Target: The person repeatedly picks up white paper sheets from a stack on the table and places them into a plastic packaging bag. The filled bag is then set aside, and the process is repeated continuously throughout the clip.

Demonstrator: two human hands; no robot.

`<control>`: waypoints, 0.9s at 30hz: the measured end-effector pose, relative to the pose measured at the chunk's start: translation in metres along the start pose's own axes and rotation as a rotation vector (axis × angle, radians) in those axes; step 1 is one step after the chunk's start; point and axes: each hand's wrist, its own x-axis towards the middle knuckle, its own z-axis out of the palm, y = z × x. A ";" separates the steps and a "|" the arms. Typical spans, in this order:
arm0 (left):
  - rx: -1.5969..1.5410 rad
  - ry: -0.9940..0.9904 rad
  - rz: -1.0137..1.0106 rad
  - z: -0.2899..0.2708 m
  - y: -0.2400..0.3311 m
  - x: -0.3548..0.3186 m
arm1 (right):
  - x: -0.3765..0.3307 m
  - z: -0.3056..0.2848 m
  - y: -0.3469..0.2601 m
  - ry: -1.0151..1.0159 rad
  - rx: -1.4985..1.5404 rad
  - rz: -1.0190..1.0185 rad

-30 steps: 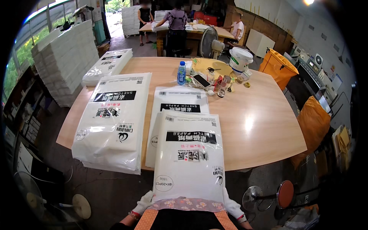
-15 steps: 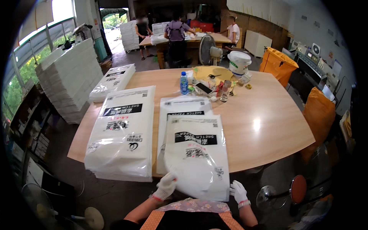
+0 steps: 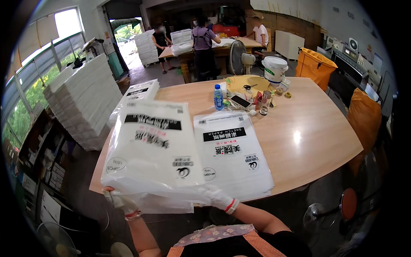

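A plastic-wrapped paper pack, white with black print, lies tilted over the left-hand pile and is blurred by motion. My left hand, in a white knitted glove, is closed on its near left corner. At its near right corner, my gloved right hand grips the edge; its fingertips are partly hidden by glare and plastic. Below the held pack, the near end of the left pile shows at the table's edge. Just right of it rests another stack of wrapped paper packs.
A wooden table carries a blue-labelled bottle, a phone, scissors, a drinking glass and a white bucket. Tall paper stacks stand at left. Several people work at a far table; a round stool is at right.
Both hands have carried the pack from the right stack leftward onto the left pile. My right hand has crossed from the right side to the middle, and the view has shifted.
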 end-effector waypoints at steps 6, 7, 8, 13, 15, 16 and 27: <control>0.466 -0.119 -0.373 -0.051 -0.031 0.071 | 0.033 0.050 -0.035 -0.112 -0.739 0.102; 0.380 -0.057 -0.146 -0.047 -0.038 0.079 | 0.046 0.024 -0.024 -0.021 -0.597 -0.022; 0.376 -0.120 0.039 -0.034 -0.022 0.083 | 0.062 0.001 -0.013 0.068 -0.459 -0.134; 1.164 -0.853 -0.025 0.000 -0.099 0.090 | 0.190 -0.049 -0.002 0.515 -0.540 -0.011; 1.254 -0.903 -0.191 0.001 -0.070 0.096 | 0.205 0.015 -0.040 0.503 -0.582 0.150; 1.291 -0.876 -0.194 -0.002 -0.072 0.095 | 0.212 0.020 -0.045 0.456 -0.569 0.148; 0.235 -0.671 -0.115 0.035 0.020 -0.005 | 0.085 -0.067 0.025 0.340 -1.029 -0.268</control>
